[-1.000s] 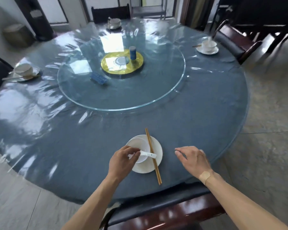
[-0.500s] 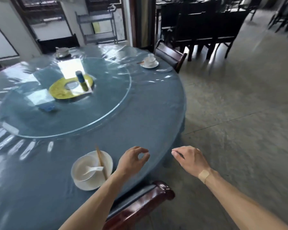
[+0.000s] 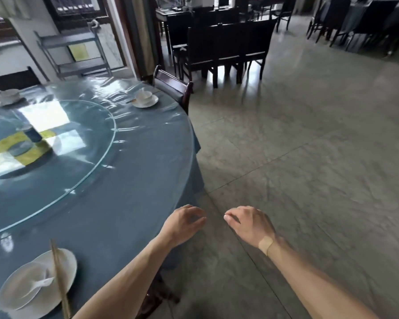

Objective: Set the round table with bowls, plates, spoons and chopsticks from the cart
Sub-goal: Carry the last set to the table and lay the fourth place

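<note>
A white plate (image 3: 68, 261) lies at the near left of the round blue table (image 3: 129, 192). On the plate sit a white bowl (image 3: 16, 288) with a white spoon (image 3: 38, 285) in it and a pair of wooden chopsticks (image 3: 60, 282) across the plate. My left hand (image 3: 182, 223) hovers past the table's right edge, fingers loosely curled, holding nothing. My right hand (image 3: 249, 223) hangs over the floor beside it, also empty. Two more place settings, one at the far side (image 3: 145, 99) and one at the far left (image 3: 8, 95), stand on the table.
A glass turntable (image 3: 55, 162) with a yellow mat and a blue can (image 3: 32, 133) fills the table's middle. A dark chair (image 3: 173, 88) stands at the far edge. A grey metal cart (image 3: 72, 54) stands by the window. Dark dining chairs (image 3: 226, 47) and open tiled floor (image 3: 309, 157) lie to the right.
My left hand let go of the spoon and bowl and drew away to the right. My view swung right, so the finished setting slid to the lower left and the floor came into view.
</note>
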Available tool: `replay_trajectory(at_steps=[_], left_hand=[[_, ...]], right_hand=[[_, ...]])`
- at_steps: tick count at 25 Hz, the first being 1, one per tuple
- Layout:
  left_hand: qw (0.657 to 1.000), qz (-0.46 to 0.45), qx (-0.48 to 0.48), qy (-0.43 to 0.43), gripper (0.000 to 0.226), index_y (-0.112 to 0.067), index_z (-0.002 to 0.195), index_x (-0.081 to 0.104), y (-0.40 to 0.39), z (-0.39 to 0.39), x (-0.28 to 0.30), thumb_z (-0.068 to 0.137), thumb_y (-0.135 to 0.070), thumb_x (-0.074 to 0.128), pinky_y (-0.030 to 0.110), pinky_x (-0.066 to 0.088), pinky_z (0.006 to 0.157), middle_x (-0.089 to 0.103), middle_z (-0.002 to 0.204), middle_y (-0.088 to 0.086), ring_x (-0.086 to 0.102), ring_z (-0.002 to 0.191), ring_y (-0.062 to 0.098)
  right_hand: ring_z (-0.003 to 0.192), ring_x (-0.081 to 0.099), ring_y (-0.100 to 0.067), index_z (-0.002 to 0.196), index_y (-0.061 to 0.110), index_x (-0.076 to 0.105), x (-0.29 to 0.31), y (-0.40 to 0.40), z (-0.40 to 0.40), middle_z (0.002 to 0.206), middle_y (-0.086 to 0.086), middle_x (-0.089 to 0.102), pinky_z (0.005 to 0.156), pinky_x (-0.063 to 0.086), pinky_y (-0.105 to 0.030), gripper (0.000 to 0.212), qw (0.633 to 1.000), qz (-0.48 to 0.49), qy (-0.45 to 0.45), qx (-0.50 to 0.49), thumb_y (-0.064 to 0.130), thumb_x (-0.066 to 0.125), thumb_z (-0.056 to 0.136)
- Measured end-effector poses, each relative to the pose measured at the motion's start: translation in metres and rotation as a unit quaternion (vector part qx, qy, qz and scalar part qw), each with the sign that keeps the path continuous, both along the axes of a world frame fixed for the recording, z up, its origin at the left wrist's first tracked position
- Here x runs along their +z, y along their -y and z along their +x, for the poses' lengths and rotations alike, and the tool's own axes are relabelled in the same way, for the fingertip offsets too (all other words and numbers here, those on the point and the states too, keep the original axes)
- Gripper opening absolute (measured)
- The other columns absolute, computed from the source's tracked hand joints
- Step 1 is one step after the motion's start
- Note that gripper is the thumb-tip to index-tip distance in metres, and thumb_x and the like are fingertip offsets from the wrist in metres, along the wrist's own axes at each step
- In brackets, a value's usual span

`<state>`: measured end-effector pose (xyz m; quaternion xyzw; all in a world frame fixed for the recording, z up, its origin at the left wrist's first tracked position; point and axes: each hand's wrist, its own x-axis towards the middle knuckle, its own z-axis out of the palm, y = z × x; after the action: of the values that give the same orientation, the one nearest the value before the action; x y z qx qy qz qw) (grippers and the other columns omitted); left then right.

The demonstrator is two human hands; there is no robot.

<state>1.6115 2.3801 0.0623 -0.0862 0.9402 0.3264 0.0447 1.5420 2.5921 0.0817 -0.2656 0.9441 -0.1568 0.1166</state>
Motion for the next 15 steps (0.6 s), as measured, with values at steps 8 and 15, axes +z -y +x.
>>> replay_trajectory(at_steps=[8, 15], left_hand=[[0.999, -0.001, -0.026, 0.021, 0.025, -0.027, 0.112, 0.073, 0.006, -0.099, -0.023, 0.093, -0.038, 0.06, 0.033, 0.05, 0.093, 0.069, 0.117, -0.005, 0.065, 0.106, 0.015], [0.999, 0.019, -0.019, 0.032, 0.023, -0.031, 0.107, 0.074, 0.055, -0.214, -0.042, 0.091, -0.04, 0.06, 0.031, 0.052, 0.087, 0.07, 0.11, -0.008, 0.066, 0.1, 0.013]], right_hand=[[0.113, 0.059, -0.02, 0.119, 0.031, 0.065, -0.017, 0.02, -0.084, 0.121, 0.004, 0.067, 0.095, 0.044, -0.036, 0.034, 0.999, 0.026, 0.018, 0.009, 0.044, 0.043, 0.098], [0.111, 0.06, -0.02, 0.117, 0.03, 0.066, -0.021, 0.072, -0.207, 0.119, 0.003, 0.069, 0.092, 0.047, -0.034, 0.034, 0.998, 0.047, 0.028, 0.019, 0.046, 0.043, 0.097]])
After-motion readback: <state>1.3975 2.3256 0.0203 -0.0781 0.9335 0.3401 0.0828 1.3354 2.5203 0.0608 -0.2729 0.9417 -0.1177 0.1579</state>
